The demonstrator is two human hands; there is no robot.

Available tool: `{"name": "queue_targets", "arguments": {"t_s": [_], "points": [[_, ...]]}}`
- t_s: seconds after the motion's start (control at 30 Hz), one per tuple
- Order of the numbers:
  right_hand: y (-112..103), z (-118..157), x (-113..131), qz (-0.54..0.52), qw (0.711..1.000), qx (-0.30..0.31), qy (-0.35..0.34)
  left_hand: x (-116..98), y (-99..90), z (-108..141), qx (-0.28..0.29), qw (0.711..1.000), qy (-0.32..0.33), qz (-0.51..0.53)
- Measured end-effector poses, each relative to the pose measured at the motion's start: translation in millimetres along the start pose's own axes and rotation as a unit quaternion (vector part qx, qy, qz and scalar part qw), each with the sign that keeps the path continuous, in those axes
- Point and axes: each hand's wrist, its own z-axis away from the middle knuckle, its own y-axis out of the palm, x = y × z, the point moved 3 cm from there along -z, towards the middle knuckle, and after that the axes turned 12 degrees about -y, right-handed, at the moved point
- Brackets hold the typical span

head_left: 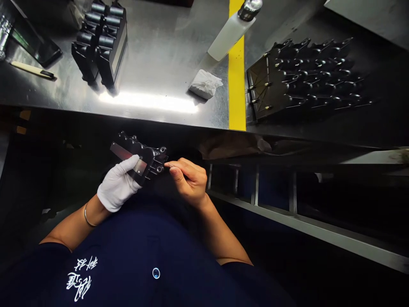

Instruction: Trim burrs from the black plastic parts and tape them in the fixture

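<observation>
My left hand [118,183], in a white glove, grips a black molded plastic part [145,154] in front of my body. This part has rounded ribs, ringed holes at its right end and a shiny metal strip [123,155] along its near side; my gloved thumb presses on the strip. At the part's right end is my bare right hand [190,179], thumb and forefinger pinched together. Something thin seems to stick out between those fingertips toward the part, too small to name.
On the metal bench [153,64] stand several similar black parts [110,47] at left and a larger group [306,79] at right. A pale bottle [230,36], a folded white cloth [205,84] and a cream-handled cutter or pen [32,70] lie there too. A metal rail [281,217] runs below right.
</observation>
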Motion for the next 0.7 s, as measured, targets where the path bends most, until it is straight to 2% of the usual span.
{"name": "queue_targets", "arguments": {"t_s": [0.23, 0.57, 0.7], "points": [[-0.5, -1.1, 1.6, 0.026, 0.999, 0.001, -0.023, 5.1, 6.0, 4.8, -0.007, 0.998, 0.045, -0.053], [-1.9, -0.7, 2.4, 0.031, 0.999, 0.007, -0.025, 8.0, 6.2, 3.9, -0.014, 0.997, 0.028, -0.073], [-2.0, -1.0, 2.6, 0.03, 0.999, 0.01, -0.024, 8.4, 5.2, 3.8, 0.002, 0.995, 0.024, -0.095]]}}
